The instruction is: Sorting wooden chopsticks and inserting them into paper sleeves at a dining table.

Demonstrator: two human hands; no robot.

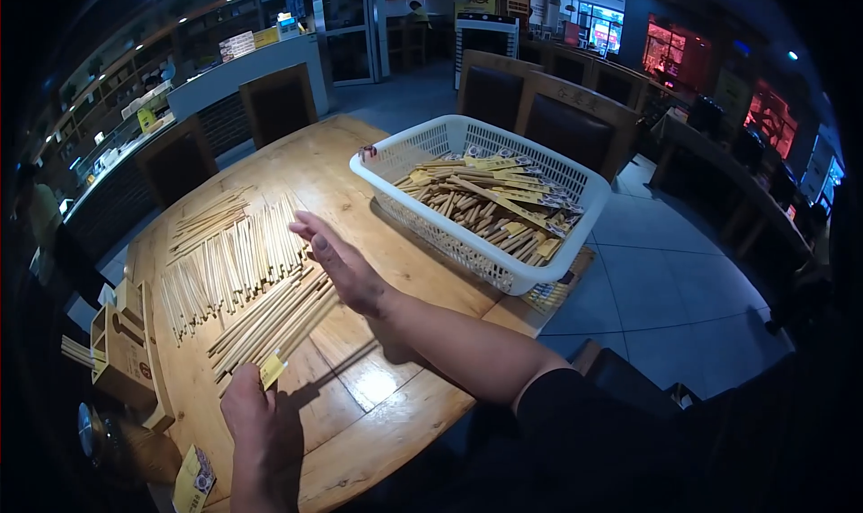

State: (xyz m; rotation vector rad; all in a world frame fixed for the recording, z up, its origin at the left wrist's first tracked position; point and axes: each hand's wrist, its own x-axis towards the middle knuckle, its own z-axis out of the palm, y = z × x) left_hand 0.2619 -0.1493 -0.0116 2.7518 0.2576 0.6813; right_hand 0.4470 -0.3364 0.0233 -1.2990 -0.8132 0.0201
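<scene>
My left hand (250, 410) is closed on a yellow paper chopstick sleeve (272, 370) at the near side of the wooden table. Blurred sticks run up and right from the sleeve; I cannot tell whether they are inside it. My right hand (340, 266) reaches over the table with fingers stretched out and nothing visible in it. Below and left of that hand lies a row of loose wooden chopsticks (261, 320). Farther off, more chopsticks (243, 252) are spread side by side, with another loose group (207, 221) beyond them.
A white slotted plastic basket (395, 194) stands on the right of the table (395, 423), heaped with sleeved chopsticks (490, 198). On the left edge are a wooden caddy (121, 360) and a dark round jar (135, 441). Another yellow sleeve (193, 479) lies nearby. Chairs (279, 107) surround the table.
</scene>
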